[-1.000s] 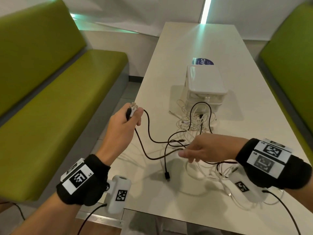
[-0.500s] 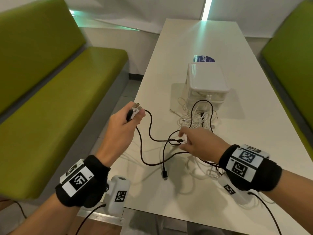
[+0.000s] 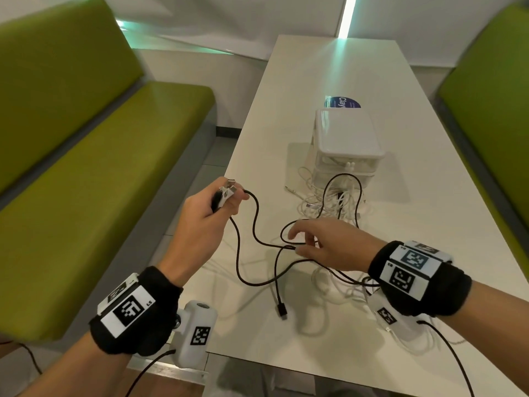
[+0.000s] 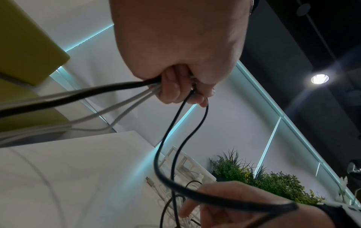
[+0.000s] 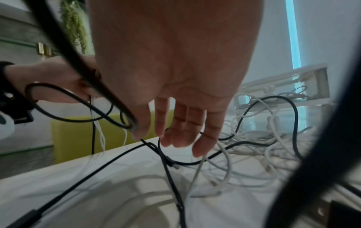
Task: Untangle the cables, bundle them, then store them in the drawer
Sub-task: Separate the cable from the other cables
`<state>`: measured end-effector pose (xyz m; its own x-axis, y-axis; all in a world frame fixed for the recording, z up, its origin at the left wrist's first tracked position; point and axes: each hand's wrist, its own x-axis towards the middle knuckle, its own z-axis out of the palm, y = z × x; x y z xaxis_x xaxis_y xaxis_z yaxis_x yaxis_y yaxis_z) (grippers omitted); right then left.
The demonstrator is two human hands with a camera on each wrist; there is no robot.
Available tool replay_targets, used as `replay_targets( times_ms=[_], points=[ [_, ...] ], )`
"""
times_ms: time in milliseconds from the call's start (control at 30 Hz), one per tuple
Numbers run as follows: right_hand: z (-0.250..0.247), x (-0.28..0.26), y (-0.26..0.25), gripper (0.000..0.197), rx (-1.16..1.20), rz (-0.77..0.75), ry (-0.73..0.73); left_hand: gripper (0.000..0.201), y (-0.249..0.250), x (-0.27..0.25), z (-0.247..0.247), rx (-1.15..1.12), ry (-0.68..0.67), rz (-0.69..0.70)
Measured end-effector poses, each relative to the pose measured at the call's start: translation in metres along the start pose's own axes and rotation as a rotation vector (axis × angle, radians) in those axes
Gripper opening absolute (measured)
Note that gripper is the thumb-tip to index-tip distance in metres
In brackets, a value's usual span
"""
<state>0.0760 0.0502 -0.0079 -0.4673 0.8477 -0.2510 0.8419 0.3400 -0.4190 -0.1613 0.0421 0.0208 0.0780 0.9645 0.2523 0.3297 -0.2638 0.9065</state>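
My left hand (image 3: 217, 207) is raised over the table's left edge and grips the plug ends of a black cable (image 3: 252, 222) and of white cables; the left wrist view shows its fingers (image 4: 175, 92) curled round them. The black cable loops down across the table, and its free plug (image 3: 282, 312) lies near the front. Over the spot where the black loops cross hovers my right hand (image 3: 303, 239), its fingers (image 5: 181, 135) hanging almost straight with their tips at the cable. A tangle of white cables (image 3: 320, 202) lies in front of the white drawer unit (image 3: 346, 138).
The long white table (image 3: 429, 224) runs away from me between two green benches, one on the left (image 3: 100, 181) and one on the right (image 3: 492, 96). A blue round sticker (image 3: 342, 102) shows behind the drawer unit. More white cable lies under my right wrist.
My right hand has moved forward and left to the crossing of the black loops, and its fingers are now spread. The left hand has stayed where it was, still holding the plugs.
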Motion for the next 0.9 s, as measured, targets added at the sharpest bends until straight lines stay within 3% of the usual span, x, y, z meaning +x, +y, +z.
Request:
replay_targets(
  times_ms=[67,233,400,533,667,800,900],
  points=[
    [0.004,-0.002,0.002,0.031,-0.068,0.042,-0.089,0.022,0.0,-0.001,0.002,0.013,0.02,0.0],
    [0.013,-0.006,0.003,0.016,-0.192,0.091,-0.217,0.024,0.003,0.0,0.005,0.025,0.063,-0.009],
    [-0.004,-0.006,0.009,0.022,-0.073,0.076,0.045,0.019,-0.004,0.004,-0.001,0.082,0.095,-0.08],
    [-0.017,-0.008,0.017,0.019,-0.022,0.143,0.063,0.017,-0.013,0.007,-0.004,0.177,0.118,-0.105],
    [-0.018,-0.013,0.018,0.016,0.322,0.194,0.115,0.02,-0.011,0.004,0.001,0.359,0.171,0.04],
    [-0.025,-0.011,0.014,0.026,0.495,0.173,0.303,0.013,0.0,0.0,0.009,0.349,0.186,0.221],
    [-0.028,-0.008,0.008,0.027,0.541,0.167,0.308,0.028,0.008,0.002,0.017,0.294,0.152,0.283]
  ],
)
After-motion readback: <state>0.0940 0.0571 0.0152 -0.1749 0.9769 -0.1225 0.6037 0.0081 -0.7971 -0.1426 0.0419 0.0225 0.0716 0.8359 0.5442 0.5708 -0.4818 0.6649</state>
